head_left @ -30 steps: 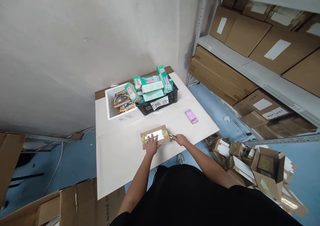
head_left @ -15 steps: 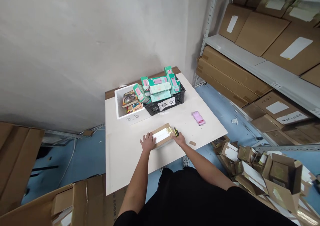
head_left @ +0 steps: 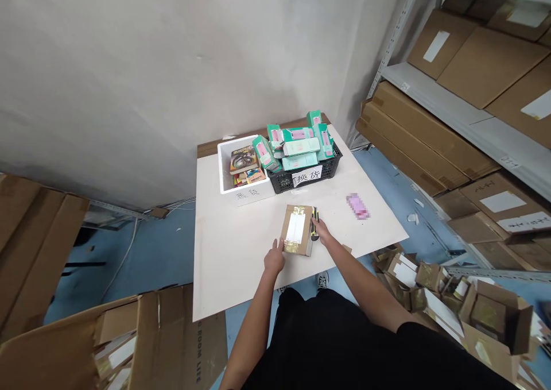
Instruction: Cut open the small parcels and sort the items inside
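A small taped cardboard box (head_left: 284,222) with a white label on top lies on the white table (head_left: 232,252), in front of me. My left hand (head_left: 274,257) grips its near left corner, fingers closed at the edge. Along the box's right side, my right hand (head_left: 319,230) is closed around a black and yellow utility knife (head_left: 315,236), which points away from me. Whether its blade is out I cannot tell. A pixelated pink item (head_left: 358,206) lies to the right of that hand.
Behind the box stand a white foam bin (head_left: 221,172) with books and a black basket (head_left: 280,182) of green and pink boxes. Opened cartons (head_left: 486,315) crowd the floor at right, under shelves (head_left: 460,103) of cardboard boxes. Another large carton (head_left: 167,332) is at lower left.
The box has been turned about a quarter turn, its label now running away from me. My left hand went from its left end to the near corner. The view has shifted slightly.
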Demonstrator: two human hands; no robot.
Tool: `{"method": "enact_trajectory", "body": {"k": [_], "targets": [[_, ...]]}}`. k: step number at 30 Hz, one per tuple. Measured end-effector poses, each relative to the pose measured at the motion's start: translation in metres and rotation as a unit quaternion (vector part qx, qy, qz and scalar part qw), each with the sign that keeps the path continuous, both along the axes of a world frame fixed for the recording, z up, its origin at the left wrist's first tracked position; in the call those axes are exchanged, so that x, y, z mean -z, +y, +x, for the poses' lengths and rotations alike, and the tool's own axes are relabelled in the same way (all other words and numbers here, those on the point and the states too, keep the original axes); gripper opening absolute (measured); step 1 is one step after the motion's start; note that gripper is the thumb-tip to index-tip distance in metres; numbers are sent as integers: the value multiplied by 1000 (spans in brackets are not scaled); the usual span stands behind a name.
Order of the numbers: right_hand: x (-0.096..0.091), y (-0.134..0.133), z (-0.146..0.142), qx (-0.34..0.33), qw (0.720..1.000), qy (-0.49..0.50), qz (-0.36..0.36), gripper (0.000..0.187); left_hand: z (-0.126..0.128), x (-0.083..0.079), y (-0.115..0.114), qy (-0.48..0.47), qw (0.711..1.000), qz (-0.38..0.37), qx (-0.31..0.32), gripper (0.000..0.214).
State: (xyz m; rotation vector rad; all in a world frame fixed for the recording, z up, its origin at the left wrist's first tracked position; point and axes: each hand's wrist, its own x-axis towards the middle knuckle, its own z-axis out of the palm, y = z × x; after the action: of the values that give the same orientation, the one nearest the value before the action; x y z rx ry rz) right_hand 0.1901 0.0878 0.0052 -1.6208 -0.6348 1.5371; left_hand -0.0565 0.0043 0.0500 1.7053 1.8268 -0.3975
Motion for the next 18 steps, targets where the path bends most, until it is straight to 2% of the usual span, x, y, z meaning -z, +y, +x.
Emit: {"method": "enact_trajectory", "body": {"k": [2,4,7,9,10,13,16,18], "targets": [[0,-9,-14,29,997,75,20,42,-32,-2,6,3,999,-25,-24,83],[-1,-15,-25,54,994,91,11,44,-64,-3,12,9,998,-26,-55,76],[-1,-23,-40,63,998,24,-6,46,-97,-1,18,-19,995,58,-85,66],[2,-29,-53,57,998,-22,-23,48,-105,4,20,-65,990,110,-51,64],[3,-32,-62,52,998,-33,-32,49,-107,7,19,-85,990,111,-21,65],[2,-39,-97,25,999,-16,-32,53,-108,21,14,-108,992,56,38,71],[-10,-40,-135,-7,1000,20,8,54,-121,33,7,-119,992,48,17,73],[-23,-38,-156,-29,998,42,28,51,-140,35,7,-131,990,56,-22,72]]}}
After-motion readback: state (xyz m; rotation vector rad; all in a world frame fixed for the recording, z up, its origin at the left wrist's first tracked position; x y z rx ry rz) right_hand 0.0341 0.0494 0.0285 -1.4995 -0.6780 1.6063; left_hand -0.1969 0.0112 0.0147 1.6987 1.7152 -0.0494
